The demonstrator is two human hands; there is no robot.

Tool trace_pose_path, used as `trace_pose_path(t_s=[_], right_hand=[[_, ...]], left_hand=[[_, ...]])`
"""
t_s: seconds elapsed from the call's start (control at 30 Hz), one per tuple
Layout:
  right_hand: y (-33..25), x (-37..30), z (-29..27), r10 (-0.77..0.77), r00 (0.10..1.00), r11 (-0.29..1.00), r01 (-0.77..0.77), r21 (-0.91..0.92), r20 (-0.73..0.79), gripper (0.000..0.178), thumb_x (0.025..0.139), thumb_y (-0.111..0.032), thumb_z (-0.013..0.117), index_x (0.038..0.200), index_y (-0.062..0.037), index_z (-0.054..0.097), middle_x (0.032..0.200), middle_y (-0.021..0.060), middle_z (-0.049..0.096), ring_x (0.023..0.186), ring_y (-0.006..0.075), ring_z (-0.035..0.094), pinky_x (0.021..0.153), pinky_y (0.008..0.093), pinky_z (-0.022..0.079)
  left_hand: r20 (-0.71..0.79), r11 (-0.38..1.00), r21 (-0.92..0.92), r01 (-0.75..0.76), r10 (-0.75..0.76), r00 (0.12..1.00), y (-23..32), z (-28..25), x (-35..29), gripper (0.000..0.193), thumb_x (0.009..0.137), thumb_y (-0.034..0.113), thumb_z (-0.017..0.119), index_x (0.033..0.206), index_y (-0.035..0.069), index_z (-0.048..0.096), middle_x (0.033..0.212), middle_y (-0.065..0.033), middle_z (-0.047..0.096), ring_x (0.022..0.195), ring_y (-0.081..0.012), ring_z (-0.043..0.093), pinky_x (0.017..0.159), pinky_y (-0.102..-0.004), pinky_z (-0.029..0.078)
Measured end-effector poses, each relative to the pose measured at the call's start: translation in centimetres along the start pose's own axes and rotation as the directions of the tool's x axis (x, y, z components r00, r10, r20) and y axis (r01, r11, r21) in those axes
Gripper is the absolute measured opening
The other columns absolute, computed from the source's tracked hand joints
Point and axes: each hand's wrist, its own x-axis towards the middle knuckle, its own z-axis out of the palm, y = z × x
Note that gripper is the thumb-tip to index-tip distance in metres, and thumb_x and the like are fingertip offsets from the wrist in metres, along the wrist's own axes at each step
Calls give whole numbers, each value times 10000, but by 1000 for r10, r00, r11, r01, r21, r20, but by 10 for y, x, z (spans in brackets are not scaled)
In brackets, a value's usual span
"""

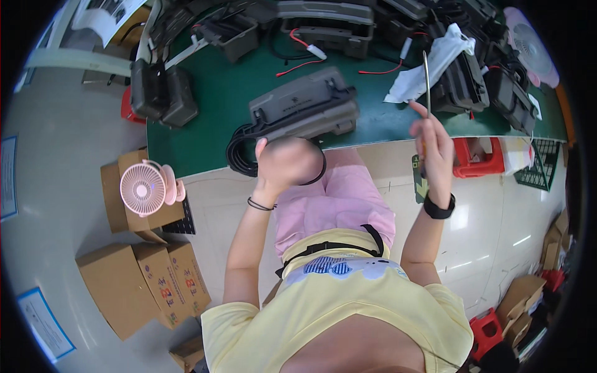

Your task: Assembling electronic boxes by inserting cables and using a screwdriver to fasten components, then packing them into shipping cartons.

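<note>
I'm holding one slim metal rod [427, 81], right hand [436, 146] curled. Left hand [283, 165] is looking blurred beside one dark-grey plastic case [303, 102], grip unclear

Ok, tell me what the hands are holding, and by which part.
The right hand holds a screwdriver-like tool by its handle. The left hand is blurred at the grey case; whether it grips cannot be told.

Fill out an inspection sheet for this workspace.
Surface: green tabletop, crowded along the far side.
Work items: dark gray case; metal-shafted tool.
Clutter: crumpled white wrapping, other dark cases.
Hands: left hand blurred at the gray case's near side, grip unclear; right hand holding the tool.
Cables: black cable coiled beside the gray case; red-wired white connectors farther back.
Surroundings: pink fan and cardboard boxes to the left.
</note>
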Motion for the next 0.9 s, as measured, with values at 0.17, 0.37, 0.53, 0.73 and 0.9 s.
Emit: trace_pose_path(t_s=[0.17, 0.37, 0.53, 0.73, 0.9], right_hand=[[2, 20, 66, -83, 986, 985, 60, 159, 143, 535, 966, -246, 624, 1462, -89, 501, 1311, 6, 577, 636, -4, 357, 558, 154, 282], [0, 27, 89, -10, 968, 982, -37, 185, 251, 648, 918, -285, 638, 1508, -105, 439, 1459, 19, 500, 632, -12, 355, 509, 169, 276], [1, 28, 92, 6, 971, 993, -35, 115, 239, 593, 951, -362, 560, 1467, -75, 503, 1436, 80, 541, 659, -25, 428, 482, 147, 284], [0, 23, 109, 21, 993, 985, -40, 168, 114, 578, 956, -359, 568, 1434, -37, 527, 1399, 135, 569, 699, -24, 457, 479, 153, 289], [6, 15, 134, 29, 999, 981, -33, 191, 23, 486, 973, -338, 592, 1357, -41, 591, 1313, 83, 619, 658, -10, 435, 479, 164, 271]], left_hand=[[-3, 994, -70, -85, 85, 996, -5, -9, -35, 289, 751, 170, 813, 922, 341, 655, 1083, 88, 598, 1020, -130, 525, 1190, -537, 230], [-44, 813, -297, 502, -536, 843, -4, -25, -63, 398, 726, 305, 848, 1010, 198, 591, 1191, 1, 605, 1174, -254, 556, 1169, -599, 227], [369, 838, 34, 545, -517, 772, -21, -47, -88, 431, 772, 240, 800, 1147, 124, 620, 1189, -10, 609, 1280, -249, 515, 1181, -668, 120], [128, 593, -185, 784, -776, 617, -21, -63, -91, 402, 792, 77, 743, 1179, 63, 634, 1214, -95, 587, 1319, -347, 469, 1138, -551, 307], [-32, 356, -393, 848, -927, 375, -39, -63, -80, 359, 831, 57, 723, 1186, 69, 666, 1290, -133, 580, 1359, -401, 427, 1105, -493, 359]])
